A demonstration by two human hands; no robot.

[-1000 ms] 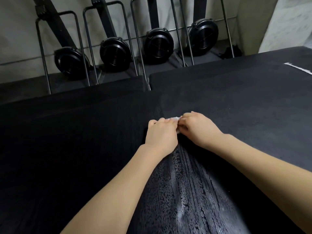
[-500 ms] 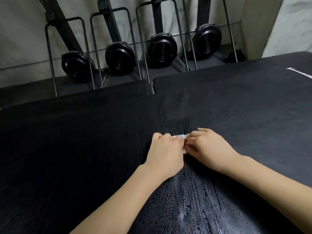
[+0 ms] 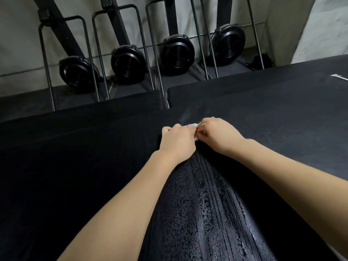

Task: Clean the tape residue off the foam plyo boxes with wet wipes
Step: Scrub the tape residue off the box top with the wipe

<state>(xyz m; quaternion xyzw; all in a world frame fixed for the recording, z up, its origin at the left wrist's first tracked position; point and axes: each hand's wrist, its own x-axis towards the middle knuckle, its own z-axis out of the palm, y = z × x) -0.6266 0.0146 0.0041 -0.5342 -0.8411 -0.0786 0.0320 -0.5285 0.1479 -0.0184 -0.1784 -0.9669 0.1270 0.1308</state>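
Observation:
Two black foam plyo boxes stand side by side, the left box (image 3: 75, 157) and the right box (image 3: 282, 119). Their seam runs away from me down the middle. A white wet wipe (image 3: 193, 125) lies bunched on the seam, mostly hidden. My left hand (image 3: 177, 143) and my right hand (image 3: 219, 135) both press down on the wipe, fingers curled over it. Behind the hands, toward me, a wet streaked band (image 3: 207, 204) glistens on the box top.
A strip of white tape (image 3: 339, 77) lies on the right box near the right edge. Beyond the boxes' far edge several black fan wheels (image 3: 178, 53) with metal frames stand against a pale wall. A gap (image 3: 165, 102) separates the boxes at the far edge.
Both hands drew the wipe back toward me half a second ago, then pushed it forward again toward the far edge. The wet band has grown longer.

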